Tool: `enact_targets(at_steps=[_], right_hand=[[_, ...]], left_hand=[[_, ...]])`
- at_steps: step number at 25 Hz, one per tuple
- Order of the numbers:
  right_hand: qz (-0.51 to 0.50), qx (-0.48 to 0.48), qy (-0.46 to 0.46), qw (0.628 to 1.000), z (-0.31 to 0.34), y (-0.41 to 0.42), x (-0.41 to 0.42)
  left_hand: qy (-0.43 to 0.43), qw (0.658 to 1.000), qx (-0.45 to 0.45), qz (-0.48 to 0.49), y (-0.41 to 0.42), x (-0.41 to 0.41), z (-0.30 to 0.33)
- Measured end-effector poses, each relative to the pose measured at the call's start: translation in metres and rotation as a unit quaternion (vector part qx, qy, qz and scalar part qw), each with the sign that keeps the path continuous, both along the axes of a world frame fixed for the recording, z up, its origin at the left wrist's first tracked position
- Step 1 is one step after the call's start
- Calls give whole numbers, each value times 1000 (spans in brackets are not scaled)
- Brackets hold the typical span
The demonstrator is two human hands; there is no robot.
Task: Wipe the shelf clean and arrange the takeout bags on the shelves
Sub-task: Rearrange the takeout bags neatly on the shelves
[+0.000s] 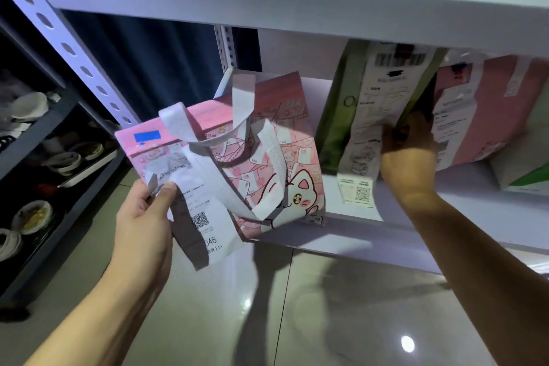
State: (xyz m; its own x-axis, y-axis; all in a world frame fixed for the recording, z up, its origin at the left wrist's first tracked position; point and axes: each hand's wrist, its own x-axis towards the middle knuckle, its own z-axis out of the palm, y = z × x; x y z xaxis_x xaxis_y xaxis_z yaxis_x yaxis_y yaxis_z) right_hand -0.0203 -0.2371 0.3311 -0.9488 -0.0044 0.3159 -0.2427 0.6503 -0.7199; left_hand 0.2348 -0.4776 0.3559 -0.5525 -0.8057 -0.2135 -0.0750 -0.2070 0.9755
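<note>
The left hand [142,217] pinches the white paper receipt [205,217] of the pink cartoon-cat takeout bag [267,163] at the white metal shelf [445,211] edge, while the right hand [408,151] grips the green paper bag [335,116] standing on that shelf beside another pink bag [487,116].

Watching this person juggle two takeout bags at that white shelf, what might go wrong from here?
1. The left hand seems to pinch the pink cat bag mostly by its receipt; the paper could tear, or the bag, overhanging the shelf edge, could drop.
2. The right hand grips the green bag near the edge too; its dangling receipt may snag or rip.
</note>
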Motion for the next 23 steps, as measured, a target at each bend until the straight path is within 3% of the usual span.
enact_targets(at_steps=[7,12,18,21,23], right_hand=[[14,-32,-63,997,4,39,13],[-14,2,-63,998,4,48,22],[-34,-30,-78,996,6,38,27],[-49,-45,-79,995,5,30,28],[-68,-53,-80,993,2,23,29]], left_hand=[[8,1000,26,3,2,-50,2],[-22,998,-32,-48,-7,-84,-3],[-99,994,-37,18,-30,-141,2],[-49,999,-19,-9,-40,-163,-4],[-42,997,-62,-6,-45,-177,1]])
